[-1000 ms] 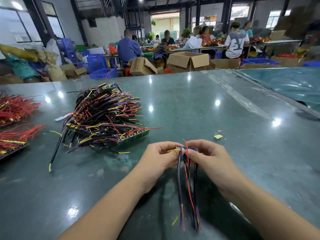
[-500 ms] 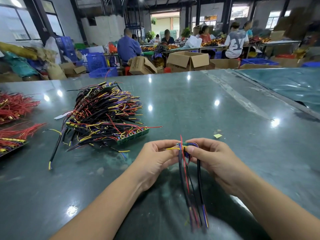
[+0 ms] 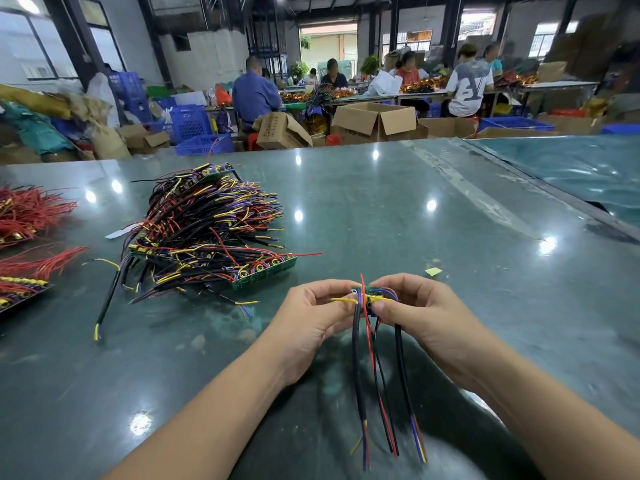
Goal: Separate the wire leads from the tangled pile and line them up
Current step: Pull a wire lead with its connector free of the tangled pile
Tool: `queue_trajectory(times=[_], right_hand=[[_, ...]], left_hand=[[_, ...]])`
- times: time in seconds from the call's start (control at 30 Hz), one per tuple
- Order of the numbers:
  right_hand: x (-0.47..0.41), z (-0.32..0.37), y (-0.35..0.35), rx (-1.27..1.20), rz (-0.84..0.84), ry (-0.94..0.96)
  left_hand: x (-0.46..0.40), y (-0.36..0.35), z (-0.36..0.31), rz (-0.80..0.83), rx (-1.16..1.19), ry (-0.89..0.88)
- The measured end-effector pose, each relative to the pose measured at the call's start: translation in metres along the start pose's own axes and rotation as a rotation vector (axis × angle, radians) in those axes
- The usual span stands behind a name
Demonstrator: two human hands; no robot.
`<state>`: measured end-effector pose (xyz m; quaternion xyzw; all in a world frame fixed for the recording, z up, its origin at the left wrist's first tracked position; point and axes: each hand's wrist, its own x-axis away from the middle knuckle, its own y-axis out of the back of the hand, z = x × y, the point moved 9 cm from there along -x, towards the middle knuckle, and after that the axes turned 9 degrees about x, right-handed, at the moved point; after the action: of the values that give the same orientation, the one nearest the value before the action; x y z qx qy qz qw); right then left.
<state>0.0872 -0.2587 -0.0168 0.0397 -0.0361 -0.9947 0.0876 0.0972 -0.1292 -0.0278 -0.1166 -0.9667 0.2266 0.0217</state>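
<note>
Both hands, left hand (image 3: 313,308) and right hand (image 3: 420,311), pinch the small green circuit board (image 3: 367,296), whose long black, red and blue wire leads (image 3: 377,375) have fanned apart since a second ago, nearly untangled.

Black, red, yellow, purple tangled pile (image 3: 204,233); dark green table (image 3: 381,209); blue crates (image 3: 188,124)

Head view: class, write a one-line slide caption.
Both hands, left hand and right hand, hold a small board with dangling wire leads beside the tangled pile.
</note>
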Motion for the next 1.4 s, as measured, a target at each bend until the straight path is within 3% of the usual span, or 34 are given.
queue_trajectory(times=[0.47, 0.63, 0.8, 0.9, 0.97, 1.1, 1.3, 1.4], right_hand=[[0.002, 0.009, 0.001, -0.037, 0.127, 0.055], [0.001, 0.011, -0.001, -0.228, 0.136, 0.067], [-0.008, 0.005, 0.008, -0.361, 0.021, 0.033], [-0.01, -0.001, 0.024, -0.316, -0.09, -0.017], [-0.009, -0.002, 0.035, -0.301, -0.173, -0.038], [-0.008, -0.009, 0.051, -0.316, -0.318, -0.076], [-0.01, -0.014, 0.046, -0.428, -0.304, -0.098], [-0.01, -0.014, 0.039, -0.502, -0.272, -0.117]], left_hand=[[0.003, -0.013, 0.001, 0.137, 0.023, 0.017], [0.002, -0.018, 0.002, 0.158, 0.104, 0.01], [-0.007, -0.007, -0.004, 0.007, 0.199, -0.045], [-0.011, 0.018, -0.015, -0.149, 0.164, -0.114], [-0.012, 0.042, -0.023, -0.29, 0.014, -0.173], [-0.013, 0.07, -0.047, -0.457, -0.614, -0.273], [-0.019, 0.076, -0.044, -0.42, -0.761, -0.181], [-0.011, 0.078, -0.055, -0.488, -0.903, -0.227]])
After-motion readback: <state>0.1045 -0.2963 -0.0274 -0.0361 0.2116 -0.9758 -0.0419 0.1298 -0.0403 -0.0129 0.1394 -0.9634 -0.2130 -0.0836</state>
